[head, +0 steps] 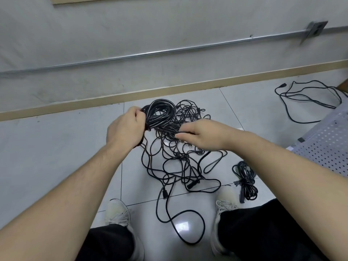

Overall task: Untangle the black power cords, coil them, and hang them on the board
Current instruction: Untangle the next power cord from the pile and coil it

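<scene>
My left hand (pixel 126 127) grips a thick coil of black power cord (pixel 160 114), held above the floor. My right hand (pixel 199 135) pinches a strand of the same cord just right of the coil. Below both hands a tangled pile of black cords (pixel 177 164) spreads over the floor tiles, with several plugs showing and one long loop (pixel 190 227) reaching toward my feet. A finished, tied coil (pixel 245 180) lies on the floor to the right. The perforated board (pixel 327 142) lies at the right edge.
Another loose black cord (pixel 308 99) lies on the floor at the far right near the wall. My two shoes (pixel 120 213) stand on the tiles at the bottom. A wall with a metal conduit (pixel 169 49) and a wooden skirting runs across the back.
</scene>
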